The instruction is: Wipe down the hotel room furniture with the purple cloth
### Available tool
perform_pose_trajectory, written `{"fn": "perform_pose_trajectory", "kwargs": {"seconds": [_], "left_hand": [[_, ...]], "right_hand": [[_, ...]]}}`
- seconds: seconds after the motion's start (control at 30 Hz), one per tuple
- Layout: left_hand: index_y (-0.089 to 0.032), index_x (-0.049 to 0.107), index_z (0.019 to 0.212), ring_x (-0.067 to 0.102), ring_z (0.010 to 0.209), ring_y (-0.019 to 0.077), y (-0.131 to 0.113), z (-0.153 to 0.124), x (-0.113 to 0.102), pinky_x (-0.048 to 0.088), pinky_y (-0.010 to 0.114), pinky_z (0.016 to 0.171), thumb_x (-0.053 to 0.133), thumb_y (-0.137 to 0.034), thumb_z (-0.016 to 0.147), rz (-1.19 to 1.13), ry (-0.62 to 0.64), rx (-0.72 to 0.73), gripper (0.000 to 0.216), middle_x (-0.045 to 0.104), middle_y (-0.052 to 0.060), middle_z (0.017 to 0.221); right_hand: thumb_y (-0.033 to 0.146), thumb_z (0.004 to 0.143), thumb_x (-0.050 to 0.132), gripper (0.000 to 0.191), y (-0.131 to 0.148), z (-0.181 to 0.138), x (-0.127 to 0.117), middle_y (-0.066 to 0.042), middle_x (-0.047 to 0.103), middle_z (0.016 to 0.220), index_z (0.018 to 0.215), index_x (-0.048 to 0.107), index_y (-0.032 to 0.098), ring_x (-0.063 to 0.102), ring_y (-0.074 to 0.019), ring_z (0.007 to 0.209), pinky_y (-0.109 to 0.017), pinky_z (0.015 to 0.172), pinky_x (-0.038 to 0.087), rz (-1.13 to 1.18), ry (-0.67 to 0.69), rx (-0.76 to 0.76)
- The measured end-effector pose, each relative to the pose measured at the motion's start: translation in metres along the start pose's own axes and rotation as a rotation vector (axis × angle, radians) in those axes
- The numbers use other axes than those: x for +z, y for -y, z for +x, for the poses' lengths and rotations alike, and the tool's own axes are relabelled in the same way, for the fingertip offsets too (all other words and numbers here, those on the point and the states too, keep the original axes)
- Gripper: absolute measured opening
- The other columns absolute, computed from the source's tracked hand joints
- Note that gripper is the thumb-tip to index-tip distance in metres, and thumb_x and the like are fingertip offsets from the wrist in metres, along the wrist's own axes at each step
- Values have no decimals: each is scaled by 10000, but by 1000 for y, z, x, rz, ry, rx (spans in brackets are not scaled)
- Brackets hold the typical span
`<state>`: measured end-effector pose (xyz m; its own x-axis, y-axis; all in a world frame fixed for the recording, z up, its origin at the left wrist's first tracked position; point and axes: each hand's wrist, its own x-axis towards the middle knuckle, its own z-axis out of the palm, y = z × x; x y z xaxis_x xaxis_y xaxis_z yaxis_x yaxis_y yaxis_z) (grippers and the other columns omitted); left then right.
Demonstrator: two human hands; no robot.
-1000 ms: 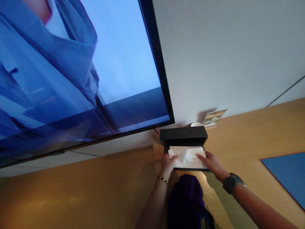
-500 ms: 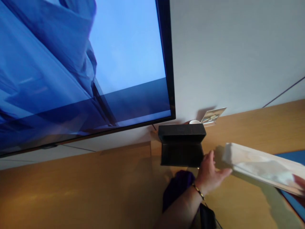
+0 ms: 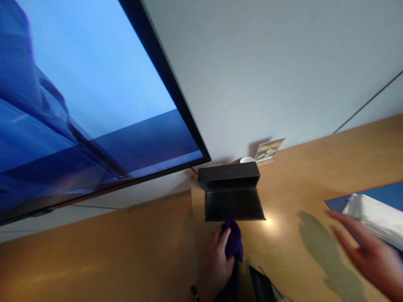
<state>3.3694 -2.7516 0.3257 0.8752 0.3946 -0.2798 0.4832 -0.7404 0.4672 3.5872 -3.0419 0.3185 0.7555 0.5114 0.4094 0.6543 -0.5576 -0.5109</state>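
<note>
My left hand, with a bracelet at the wrist, is closed round a bunched purple cloth just in front of a black tray with a raised back. Part of the cloth hangs down behind the hand. At the right, my right hand is smeared a little by motion, its fingers apart with nothing in them. Close beyond it, a white folded bundle, perhaps paper or cloth, lies on a blue mat. I cannot tell whether the fingertips touch it.
A dark flat object lies by the left hand at the bottom edge. Behind the tray stand a white round item and a small picture card. A large screen hangs over the wooden counter at left.
The white bundle went from my right hand onto the blue mat, and that hand came away from it. My left hand moved left and down and took hold of the purple cloth. The view shifted.
</note>
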Motion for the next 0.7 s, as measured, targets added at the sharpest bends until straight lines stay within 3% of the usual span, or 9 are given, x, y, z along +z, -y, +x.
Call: {"fn": "perform_pose_trajectory", "kwargs": {"seconds": [0.07, 0.1, 0.2, 0.3, 0.37, 0.47, 0.57, 0.7], "left_hand": [[-252, 426, 1423, 413, 1272, 240, -30, 26, -32, 364, 387, 1117, 516, -113, 725, 75, -126, 139, 718, 438, 37, 1449], [-256, 412, 1426, 418, 1243, 254, -47, 43, -44, 387, 410, 1086, 526, -141, 744, 130, -162, 257, 701, 439, 35, 1441], [-240, 464, 1354, 453, 1136, 255, -90, 103, -49, 462, 409, 926, 525, -205, 809, 281, -126, 584, 550, 521, 39, 1329], [-201, 614, 1061, 487, 1027, 243, -103, 148, -29, 473, 375, 804, 528, -256, 830, 381, -17, 690, 253, 600, 48, 1110], [-186, 623, 963, 493, 988, 243, -93, 160, -19, 470, 364, 773, 541, -274, 817, 409, -22, 642, 189, 600, 63, 1052], [-189, 601, 1125, 491, 1004, 260, -57, 153, -20, 475, 374, 788, 540, -274, 808, 435, -114, 483, 334, 590, 76, 1109], [-161, 527, 1306, 481, 1088, 289, -14, 138, -31, 475, 389, 879, 540, -299, 812, 476, -180, 251, 513, 539, 93, 1283], [-147, 543, 1310, 524, 1089, 277, 36, 124, -55, 473, 366, 908, 543, -276, 806, 529, -188, -81, 521, 568, 117, 1259]], "right_hand": [[362, 991, 400, 410, 31, 4, 42, -74, 538, 1344, 1376, 462, 238, 529, -280, 1206, -459, 959, 525, -15, 185, -352], [325, 987, 413, 413, 45, 8, 65, -115, 490, 1389, 1360, 478, 161, 459, -303, 1279, -490, 1013, 491, -54, 257, -443], [243, 923, 487, 267, 71, 17, 121, -152, 640, 1117, 1086, 648, 105, 572, -326, 1092, -504, 944, 532, -129, 384, -500], [147, 888, 483, 235, 71, 17, 143, -137, 661, 995, 1032, 664, 107, 605, -306, 958, -481, 867, 566, -160, 404, -477], [114, 902, 439, 302, 65, 14, 146, -148, 640, 1091, 1127, 639, 92, 572, -319, 1053, -505, 935, 530, -172, 388, -482], [117, 926, 386, 413, 58, 9, 148, -170, 501, 1355, 1304, 543, 58, 419, -345, 1283, -512, 1017, 480, -224, 336, -514], [173, 953, 366, 455, 58, 5, 152, -148, 343, 1493, 1379, 475, 58, 277, -325, 1390, -479, 1039, 476, -290, 309, -517], [232, 972, 359, 454, 61, 5, 154, -119, 338, 1501, 1379, 489, 80, 275, -297, 1398, -463, 1045, 478, -315, 300, -485]]}}
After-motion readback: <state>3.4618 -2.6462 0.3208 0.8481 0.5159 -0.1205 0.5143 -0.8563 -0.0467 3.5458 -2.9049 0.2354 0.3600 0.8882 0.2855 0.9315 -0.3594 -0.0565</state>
